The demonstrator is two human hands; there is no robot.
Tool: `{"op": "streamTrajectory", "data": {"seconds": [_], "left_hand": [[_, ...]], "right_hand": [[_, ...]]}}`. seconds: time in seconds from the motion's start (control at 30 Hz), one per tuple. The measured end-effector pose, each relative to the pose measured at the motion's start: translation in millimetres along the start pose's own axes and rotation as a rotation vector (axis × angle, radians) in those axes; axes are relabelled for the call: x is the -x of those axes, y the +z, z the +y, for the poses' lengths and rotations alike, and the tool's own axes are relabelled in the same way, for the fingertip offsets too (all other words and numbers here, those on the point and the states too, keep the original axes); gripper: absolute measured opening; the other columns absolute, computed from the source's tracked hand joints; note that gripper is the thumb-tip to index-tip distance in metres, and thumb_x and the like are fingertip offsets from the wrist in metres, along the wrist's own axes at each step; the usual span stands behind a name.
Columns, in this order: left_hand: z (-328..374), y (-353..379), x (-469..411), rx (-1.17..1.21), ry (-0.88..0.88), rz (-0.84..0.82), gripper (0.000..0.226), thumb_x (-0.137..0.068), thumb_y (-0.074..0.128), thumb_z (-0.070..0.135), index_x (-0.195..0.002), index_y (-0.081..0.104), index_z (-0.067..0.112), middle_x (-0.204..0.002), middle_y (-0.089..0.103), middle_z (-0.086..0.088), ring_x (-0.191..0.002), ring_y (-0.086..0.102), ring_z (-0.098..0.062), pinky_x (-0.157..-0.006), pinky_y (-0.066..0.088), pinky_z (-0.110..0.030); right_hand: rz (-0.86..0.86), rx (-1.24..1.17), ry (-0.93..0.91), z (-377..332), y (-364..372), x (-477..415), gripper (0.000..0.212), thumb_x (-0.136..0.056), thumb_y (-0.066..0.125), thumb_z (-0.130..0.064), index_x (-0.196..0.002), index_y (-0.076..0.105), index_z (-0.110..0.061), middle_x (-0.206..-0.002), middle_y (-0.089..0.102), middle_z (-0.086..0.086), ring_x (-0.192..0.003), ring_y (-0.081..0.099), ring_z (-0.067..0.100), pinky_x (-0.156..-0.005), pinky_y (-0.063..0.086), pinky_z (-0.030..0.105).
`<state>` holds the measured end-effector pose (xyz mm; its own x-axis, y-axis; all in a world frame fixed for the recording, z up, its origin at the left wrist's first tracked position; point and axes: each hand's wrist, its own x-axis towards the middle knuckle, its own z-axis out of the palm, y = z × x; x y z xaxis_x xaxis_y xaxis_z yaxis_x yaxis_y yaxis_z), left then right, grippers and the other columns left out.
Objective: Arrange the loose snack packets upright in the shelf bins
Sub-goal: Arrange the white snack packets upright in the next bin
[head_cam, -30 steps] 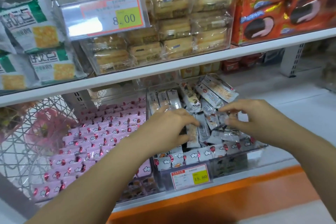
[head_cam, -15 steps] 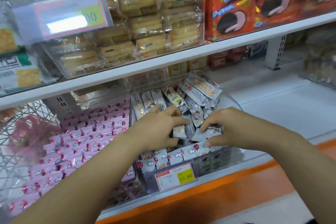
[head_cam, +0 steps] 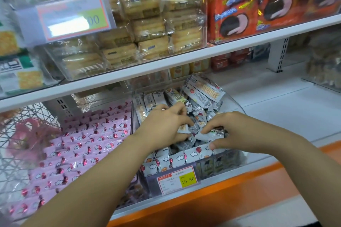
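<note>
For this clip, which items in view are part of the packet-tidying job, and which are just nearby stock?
In the job: left hand, right hand, both gripping white snack packets; clear bin.

Just nearby: pink packets, price tag, sandwich biscuits, red cookie packs, wire basket.

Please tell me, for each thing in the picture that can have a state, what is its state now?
loose white packets: jumbled, tilted, in clear bin
front-row packets: upright
pink packets: in tidy rows
left hand: grips loose white packets
right hand: pinches one of the loose white packets
</note>
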<state>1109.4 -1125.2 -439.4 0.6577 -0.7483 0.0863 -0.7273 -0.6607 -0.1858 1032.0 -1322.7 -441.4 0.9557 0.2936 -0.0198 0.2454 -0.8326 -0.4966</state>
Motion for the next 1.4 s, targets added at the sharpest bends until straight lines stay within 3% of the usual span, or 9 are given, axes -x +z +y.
{"op": "streamTrajectory", "data": {"seconds": [0.3, 0.43, 0.53, 0.67, 0.9, 1.0, 1.1, 1.27, 1.4], "left_hand": [[-3, -2, 8, 0.117, -0.048, 0.206, 0.021, -0.091, 0.057, 0.042, -0.110, 0.063, 0.037, -0.115, 0.045, 0.013, -0.086, 0.057, -0.010, -0.096, 0.028, -0.029], [-4, -9, 22, 0.273, -0.112, 0.366, 0.014, -0.090, 0.055, 0.042, -0.098, 0.066, 0.038, -0.110, 0.046, 0.018, -0.074, 0.049, -0.002, -0.079, 0.034, -0.029], [-6, -10, 40, 0.493, -0.183, 0.458, 0.006, -0.088, 0.060, 0.038, -0.089, 0.063, 0.043, -0.106, 0.046, 0.023, -0.089, 0.054, -0.004, -0.073, 0.043, -0.028], [-9, -13, 65, 0.757, -0.276, 0.607, 0.018, -0.085, 0.063, 0.023, -0.084, 0.062, 0.041, -0.103, 0.048, 0.020, -0.100, 0.050, 0.005, -0.079, 0.039, -0.005], [-22, -14, 82, 0.685, -0.389, 0.829, 0.028, -0.087, 0.064, 0.015, -0.085, 0.058, 0.043, -0.103, 0.046, 0.014, -0.098, 0.045, 0.012, -0.075, 0.036, -0.004], [-28, -5, 76, 0.586, -0.437, 0.834, 0.017, -0.088, 0.065, 0.021, -0.088, 0.063, 0.037, -0.102, 0.044, 0.008, -0.093, 0.046, 0.013, -0.068, 0.045, -0.015], [-30, 2, 65, 0.511, -0.514, 0.784, 0.009, -0.090, 0.064, 0.025, -0.098, 0.068, 0.024, -0.101, 0.044, 0.000, -0.076, 0.053, -0.010, -0.066, 0.048, -0.030], [-39, -2, 46, 0.460, -0.535, 0.606, 0.020, -0.092, 0.058, 0.035, -0.110, 0.064, 0.027, -0.085, 0.048, -0.001, -0.069, 0.042, -0.001, -0.058, 0.031, -0.021], [-49, -3, 35, 0.405, -0.474, 0.355, 0.026, -0.092, 0.057, 0.038, -0.117, 0.061, 0.032, -0.091, 0.066, -0.003, -0.079, 0.061, -0.018, -0.067, 0.047, -0.028]], "right_hand": [[0.104, -0.079, 0.028, 2, 4, -3, 0.037, -0.082, 0.070, -0.038, -0.117, 0.062, -0.032, -0.114, 0.061, -0.017, -0.095, 0.051, -0.007, -0.076, 0.037, 0.004], [0.156, -0.073, 0.046, 1, 5, -5, 0.031, -0.082, 0.070, -0.037, -0.112, 0.065, -0.031, -0.112, 0.064, -0.016, -0.097, 0.057, -0.003, -0.085, 0.044, 0.013], [0.214, -0.043, 0.064, -2, 6, -5, 0.030, -0.083, 0.069, -0.036, -0.112, 0.065, -0.029, -0.111, 0.065, -0.013, -0.095, 0.055, -0.002, -0.088, 0.046, 0.018], [0.258, -0.011, 0.063, -9, 8, -6, 0.035, -0.084, 0.068, -0.036, -0.118, 0.062, -0.029, -0.116, 0.064, -0.012, -0.104, 0.056, 0.001, -0.093, 0.048, 0.025], [0.244, 0.113, 0.036, -17, 16, -15, 0.038, -0.088, 0.062, -0.039, -0.125, 0.057, -0.035, -0.122, 0.054, -0.010, -0.108, 0.047, 0.007, -0.090, 0.040, 0.024], [0.262, 0.163, 0.019, -23, 21, -21, 0.036, -0.089, 0.061, -0.039, -0.124, 0.058, -0.037, -0.119, 0.049, -0.009, -0.114, 0.044, 0.012, -0.099, 0.037, 0.033], [0.273, 0.219, -0.004, -28, 26, -28, 0.034, -0.089, 0.059, -0.040, -0.123, 0.058, -0.039, -0.120, 0.045, -0.008, -0.117, 0.040, 0.015, -0.103, 0.031, 0.036], [0.277, 0.305, -0.007, -35, 29, -41, 0.043, -0.091, 0.053, -0.044, -0.134, 0.046, -0.040, -0.138, 0.039, -0.009, -0.127, 0.036, 0.016, -0.107, 0.021, 0.036], [0.289, 0.347, -0.021, -38, 28, -50, 0.050, -0.093, 0.052, -0.044, -0.140, 0.035, -0.042, -0.149, 0.030, -0.008, -0.133, 0.034, 0.015, -0.107, 0.019, 0.036]]}}
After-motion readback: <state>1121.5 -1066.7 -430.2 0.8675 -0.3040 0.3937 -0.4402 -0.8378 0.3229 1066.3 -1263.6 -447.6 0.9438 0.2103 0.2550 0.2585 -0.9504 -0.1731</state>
